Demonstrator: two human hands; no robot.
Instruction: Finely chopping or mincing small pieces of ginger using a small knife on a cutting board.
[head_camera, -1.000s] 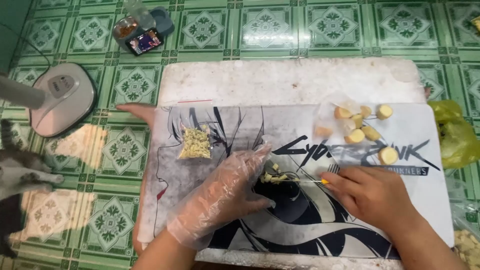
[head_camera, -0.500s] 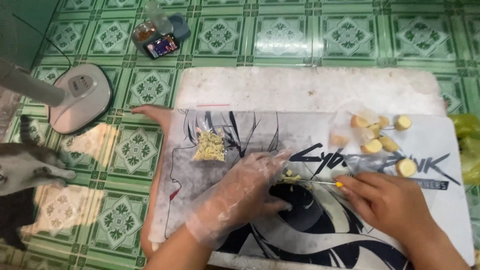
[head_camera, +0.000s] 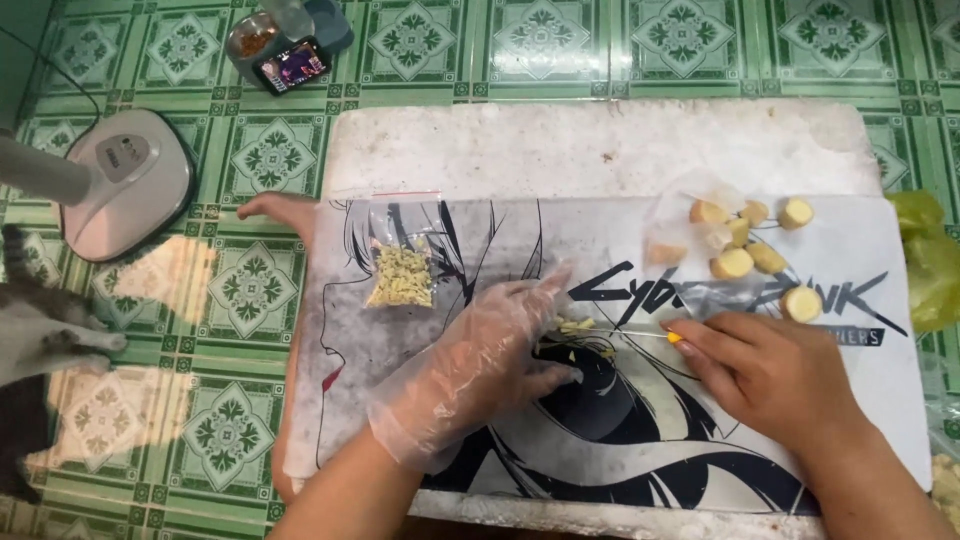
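Chopped yellow pieces (head_camera: 580, 330) are pinned under the gloved left hand (head_camera: 480, 365); a knife (head_camera: 640, 334) is gripped in the right hand (head_camera: 770, 375).

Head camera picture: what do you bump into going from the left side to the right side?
Grey cat → white fan base → small bag of chopped bits → gloved left hand → bare right hand → green plastic bag.

- Your left hand (head_camera: 480, 370), in a loose clear plastic glove, lies low in the middle of the frame, palm down, fingers stretched toward the upper right.
- Your bare right hand (head_camera: 770, 375) sits at lower right, fingers curled and pinched toward the left.
- Both forearms enter from the bottom edge.
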